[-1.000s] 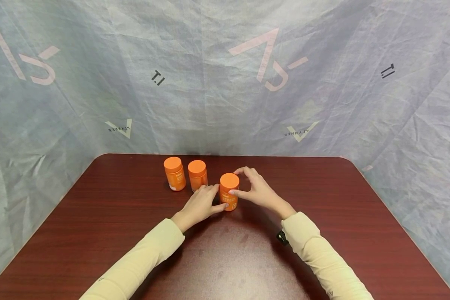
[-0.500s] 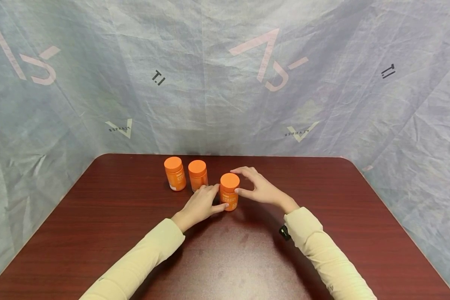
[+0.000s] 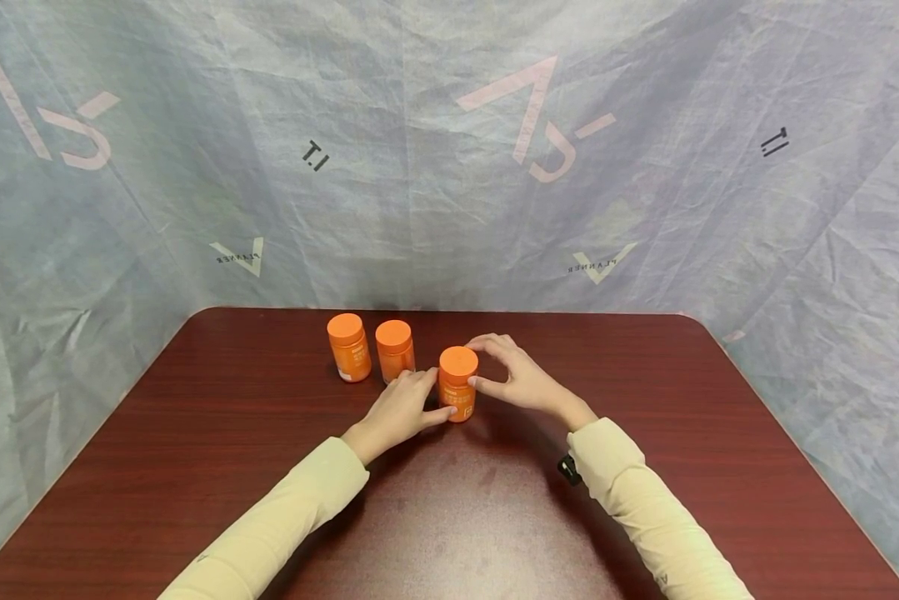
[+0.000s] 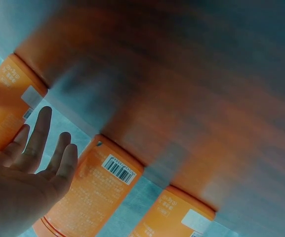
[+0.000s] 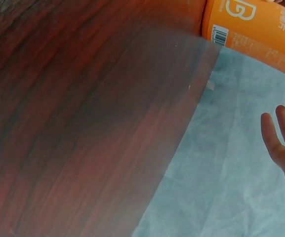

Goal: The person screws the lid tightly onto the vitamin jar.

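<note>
Three orange plastic jars with screw lids stand upright on the table. My left hand [image 3: 397,410] holds the rightmost jar [image 3: 456,402] low on its body, thumb in front and index finger at its left side. My right hand [image 3: 526,380] pinches that jar's orange lid [image 3: 458,362], thumb at its front right edge and index finger behind. Left of them stand the middle jar [image 3: 394,342], partly hidden by the left hand, and the far left jar [image 3: 349,350]. In the right wrist view, several right-hand fingers [image 5: 283,129] are spread beside the jar [image 5: 253,32].
The dark red wooden table [image 3: 217,433] has rounded far corners. A grey printed cloth [image 3: 419,167] hangs behind it and along both sides. A small black device [image 3: 569,469] sits at the right wrist, under the sleeve.
My right thumb has slid rightward from the jar's front to the lid's edge. The right index finger shifted slightly away, then back. The left hand and all three jars keep their places.
</note>
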A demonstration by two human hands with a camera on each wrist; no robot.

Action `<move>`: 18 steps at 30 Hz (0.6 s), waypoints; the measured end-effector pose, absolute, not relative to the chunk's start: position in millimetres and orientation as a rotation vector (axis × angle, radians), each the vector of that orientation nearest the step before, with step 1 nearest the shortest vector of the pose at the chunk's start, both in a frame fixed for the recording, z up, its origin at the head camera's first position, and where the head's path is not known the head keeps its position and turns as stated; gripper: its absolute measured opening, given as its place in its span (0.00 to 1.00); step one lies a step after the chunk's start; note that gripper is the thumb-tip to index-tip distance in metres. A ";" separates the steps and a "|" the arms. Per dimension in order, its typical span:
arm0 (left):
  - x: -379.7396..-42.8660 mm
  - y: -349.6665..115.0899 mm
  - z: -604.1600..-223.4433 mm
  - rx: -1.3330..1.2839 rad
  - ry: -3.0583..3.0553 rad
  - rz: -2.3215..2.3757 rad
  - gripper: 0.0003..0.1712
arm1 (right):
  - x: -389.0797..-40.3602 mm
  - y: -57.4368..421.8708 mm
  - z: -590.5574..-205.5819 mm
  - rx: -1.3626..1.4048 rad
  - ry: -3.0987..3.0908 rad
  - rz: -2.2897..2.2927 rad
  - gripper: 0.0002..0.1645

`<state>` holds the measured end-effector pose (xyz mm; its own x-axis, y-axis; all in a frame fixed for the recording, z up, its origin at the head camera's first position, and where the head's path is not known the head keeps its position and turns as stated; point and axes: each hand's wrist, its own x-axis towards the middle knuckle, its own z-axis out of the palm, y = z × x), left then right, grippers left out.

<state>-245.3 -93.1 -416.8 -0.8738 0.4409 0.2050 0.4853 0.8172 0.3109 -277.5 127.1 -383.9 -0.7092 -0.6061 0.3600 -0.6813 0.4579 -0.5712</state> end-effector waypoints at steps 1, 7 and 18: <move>-245.3 -93.2 -417.1 -0.737 -2.873 -0.541 0.34 | -277.2 126.8 -384.1 1.141 -2.595 1.099 0.27; -245.5 -92.6 -418.0 -0.729 -2.878 -0.534 0.34 | -277.1 125.5 -385.0 1.173 -2.565 1.125 0.30; -245.4 -92.3 -416.7 -0.716 -2.886 -0.511 0.34 | -267.9 117.5 -390.4 0.980 -2.595 1.182 0.27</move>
<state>-245.4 -92.3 -416.7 -0.8801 0.4312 0.1987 0.4732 0.8307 0.2934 -267.9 117.5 -390.4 -0.7814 -0.5080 0.3623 -0.6068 0.4835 -0.6308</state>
